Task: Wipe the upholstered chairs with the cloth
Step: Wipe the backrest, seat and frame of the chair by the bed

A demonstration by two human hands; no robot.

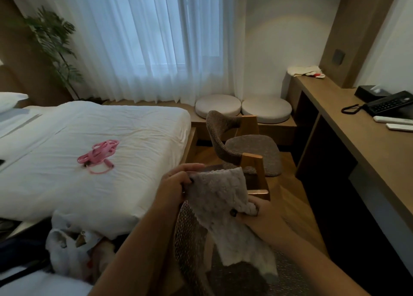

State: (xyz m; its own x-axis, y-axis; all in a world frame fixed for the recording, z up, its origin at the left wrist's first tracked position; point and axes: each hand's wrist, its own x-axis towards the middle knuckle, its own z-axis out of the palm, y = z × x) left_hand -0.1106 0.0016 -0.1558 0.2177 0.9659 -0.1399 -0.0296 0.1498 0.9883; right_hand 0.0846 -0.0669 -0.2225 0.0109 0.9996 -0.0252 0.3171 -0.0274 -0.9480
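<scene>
Hotel rm: both hands [176, 184] [263, 215] grip cloth [221, 197] over near chair [190, 240].

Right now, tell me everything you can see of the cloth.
The cloth is pale grey and fluffy, like terry or microfibre, with a bumpy nap. It hangs stretched between both hands in mid-air: the left hand pinches its top edge, and the right hand grips a bunched side lower down. Its loose lower end drapes down toward the seat of the near chair; whether it touches the seat cannot be told. It is not yet wiping anything.
</scene>
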